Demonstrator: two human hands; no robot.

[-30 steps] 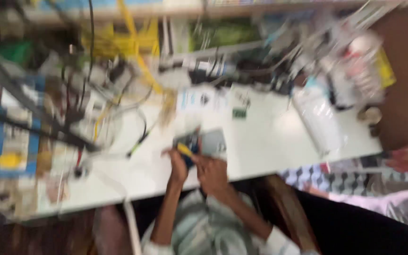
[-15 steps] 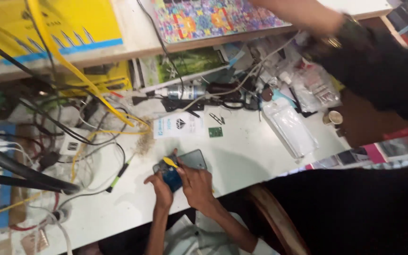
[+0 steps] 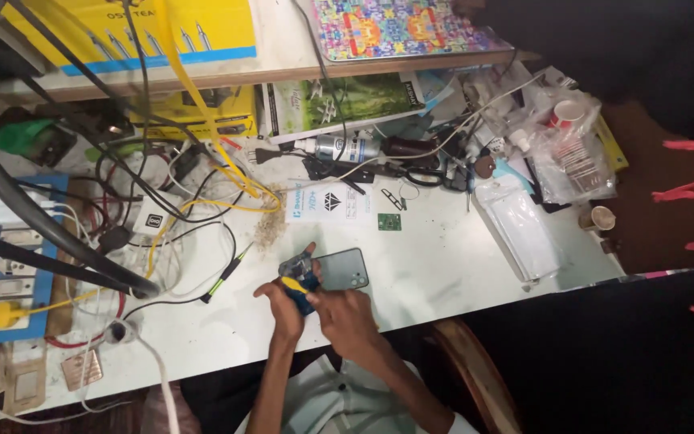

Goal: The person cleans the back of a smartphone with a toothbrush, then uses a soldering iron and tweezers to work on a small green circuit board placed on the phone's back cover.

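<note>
A grey-green phone lies back-up on the white table near its front edge. My left hand grips the phone's left, camera end, with one finger stretched up over its top edge. My right hand is closed just below the phone on a small tool with a yellow and blue handle. The tool's tip is against the phone's left end. Exactly where the tip touches is hidden by my fingers.
Tangled black, white and yellow cables cover the table's left half beside a blue switch board. A small green circuit board, a white box, scissors and plastic bags lie behind. Another person's dark clothing fills the right.
The view has steadied and come closer. Both hands stay on the phone and tool. The other person's arm that reached over the shelf has drawn back to the right.
</note>
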